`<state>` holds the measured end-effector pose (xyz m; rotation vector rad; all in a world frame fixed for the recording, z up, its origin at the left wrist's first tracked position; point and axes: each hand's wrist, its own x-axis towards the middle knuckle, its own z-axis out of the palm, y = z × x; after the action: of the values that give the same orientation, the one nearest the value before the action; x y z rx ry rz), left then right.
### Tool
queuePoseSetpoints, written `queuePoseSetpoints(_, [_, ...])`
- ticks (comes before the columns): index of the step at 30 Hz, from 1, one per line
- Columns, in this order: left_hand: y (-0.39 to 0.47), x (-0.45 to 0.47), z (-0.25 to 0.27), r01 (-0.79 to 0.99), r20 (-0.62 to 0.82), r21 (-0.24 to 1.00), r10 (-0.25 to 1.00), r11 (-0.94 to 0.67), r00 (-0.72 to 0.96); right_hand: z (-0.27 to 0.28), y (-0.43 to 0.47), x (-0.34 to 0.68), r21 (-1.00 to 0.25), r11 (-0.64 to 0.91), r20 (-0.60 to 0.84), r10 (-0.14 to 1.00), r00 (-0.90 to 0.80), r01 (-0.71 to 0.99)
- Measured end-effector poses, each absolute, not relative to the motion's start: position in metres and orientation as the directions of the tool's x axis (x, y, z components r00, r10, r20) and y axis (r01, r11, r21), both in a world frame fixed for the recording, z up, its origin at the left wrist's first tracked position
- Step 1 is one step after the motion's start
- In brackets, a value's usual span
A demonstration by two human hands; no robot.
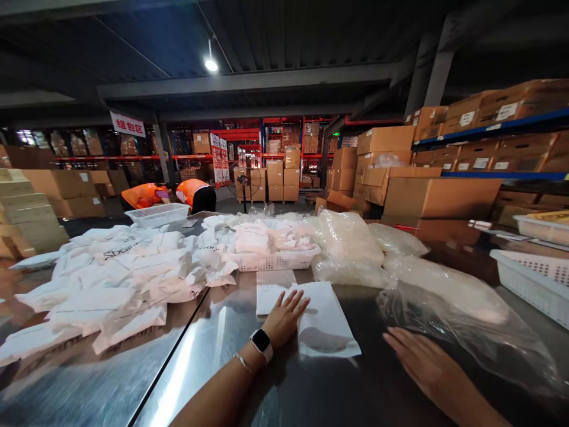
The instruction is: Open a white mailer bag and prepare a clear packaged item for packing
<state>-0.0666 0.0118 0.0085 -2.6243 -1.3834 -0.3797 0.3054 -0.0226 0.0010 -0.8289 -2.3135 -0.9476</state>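
Note:
My left hand [284,317] lies flat, fingers spread, on the left edge of a white mailer bag [324,323] that rests on the shiny metal table [213,356]. A watch and a thin bracelet sit on that wrist. My right hand [420,359] lies palm down on the table, right of the bag, beside a large crumpled clear plastic bag [466,314]; it holds nothing. A second white flat packet [273,290] lies just beyond my left hand.
A heap of white mailer bags [128,273] covers the left table. A white basket of folded white items [275,246] and clear-bagged bundles [349,243] stand behind. White crates [533,279] sit right. Cardboard boxes fill shelves [466,142]. Two people in orange vests [171,194] bend at the back.

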Motion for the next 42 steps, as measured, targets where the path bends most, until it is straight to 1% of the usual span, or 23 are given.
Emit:
queuePoseSetpoints(2, [0.013, -0.065, 0.003, 0.757, 0.275, -0.026, 0.723, -0.653, 0.633, 0.012, 0.017, 0.275, 0.569, 0.651, 0.485, 0.228, -0.844, 0.503])
queuePoseSetpoints(3, [0.013, -0.064, 0.002, 0.731, 0.262, -0.033, 0.7, -0.682, 0.665, 0.018, 0.034, 0.261, 0.589, 0.697, 0.411, 0.176, -0.894, 0.409])
queuePoseSetpoints(4, [0.013, -0.064, 0.002, 0.703, 0.246, -0.039, 0.675, -0.71, 0.696, 0.022, 0.049, 0.247, 0.576, 0.756, 0.337, 0.127, -0.933, 0.311])
queuePoseSetpoints(6, [0.014, -0.065, 0.0, 0.659, 0.225, -0.047, 0.634, -0.751, 0.739, 0.029, 0.066, 0.229, 0.499, 0.849, 0.24, 0.056, -0.969, 0.173])
queuePoseSetpoints(8, [0.017, -0.066, -0.002, 0.632, 0.243, -0.049, 0.605, -0.773, 0.758, 0.03, 0.072, 0.222, 0.412, 0.902, 0.207, 0.043, -0.977, 0.127])
queuePoseSetpoints(10, [0.019, -0.066, -0.004, 0.614, 0.267, -0.052, 0.581, -0.788, 0.769, 0.026, 0.071, 0.224, 0.364, 0.923, 0.206, 0.048, -0.977, 0.122])
queuePoseSetpoints(12, [0.019, -0.066, -0.005, 0.594, 0.274, -0.053, 0.56, -0.803, 0.782, 0.02, 0.071, 0.229, 0.363, 0.923, 0.199, 0.059, -0.978, 0.13])
queuePoseSetpoints(18, [0.016, -0.062, -0.004, 0.58, 0.307, -0.074, 0.535, -0.811, 0.787, 0.01, 0.074, 0.231, 0.565, 0.817, 0.138, 0.044, -0.989, 0.115])
queuePoseSetpoints(21, [0.017, -0.061, -0.006, 0.552, 0.327, -0.1, 0.497, -0.828, 0.804, 0.013, 0.074, 0.226, 0.569, 0.818, 0.14, 0.006, -0.99, 0.086])
queuePoseSetpoints(23, [0.017, -0.06, -0.008, 0.503, 0.345, -0.114, 0.44, -0.857, 0.829, 0.016, 0.074, 0.225, 0.562, 0.823, 0.17, -0.018, -0.985, 0.082])
queuePoseSetpoints(26, [0.017, -0.057, -0.011, 0.426, 0.376, -0.134, 0.352, -0.895, 0.857, 0.02, 0.075, 0.224, 0.593, 0.799, 0.2, -0.02, -0.98, 0.104])
queuePoseSetpoints(28, [0.017, -0.055, -0.011, 0.399, 0.385, -0.133, 0.323, -0.907, 0.864, 0.021, 0.078, 0.225, 0.607, 0.788, 0.192, -0.018, -0.981, 0.104])
queuePoseSetpoints(30, [0.016, -0.054, -0.008, 0.4, 0.382, -0.109, 0.333, -0.91, 0.862, 0.021, 0.082, 0.227, 0.591, 0.799, 0.215, -0.025, -0.976, 0.11])
queuePoseSetpoints(32, [0.016, -0.055, -0.004, 0.423, 0.368, -0.076, 0.369, -0.903, 0.853, 0.018, 0.086, 0.228, 0.578, 0.805, 0.249, -0.018, -0.968, 0.134])
queuePoseSetpoints(35, [0.015, -0.057, 0.0, 0.455, 0.35, -0.046, 0.412, -0.889, 0.841, 0.013, 0.089, 0.23, 0.578, 0.799, 0.231, 0.036, -0.972, 0.167])
queuePoseSetpoints(37, [0.016, -0.058, 0.001, 0.469, 0.347, -0.023, 0.433, -0.883, 0.832, 0.012, 0.09, 0.231, 0.551, 0.818, 0.183, 0.078, -0.98, 0.168])
queuePoseSetpoints(39, [0.017, -0.06, 0.003, 0.477, 0.34, 0.016, 0.453, -0.879, 0.824, 0.012, 0.089, 0.232, 0.465, 0.865, 0.16, 0.127, -0.979, 0.189])
queuePoseSetpoints(40, [0.017, -0.062, 0.006, 0.48, 0.338, 0.048, 0.467, -0.876, 0.817, 0.014, 0.088, 0.233, 0.395, 0.894, 0.157, 0.16, -0.975, 0.21])
queuePoseSetpoints(42, [0.017, -0.066, 0.015, 0.492, 0.357, 0.153, 0.513, -0.857, 0.781, 0.021, 0.083, 0.234, 0.195, 0.94, 0.171, 0.248, -0.954, 0.279])
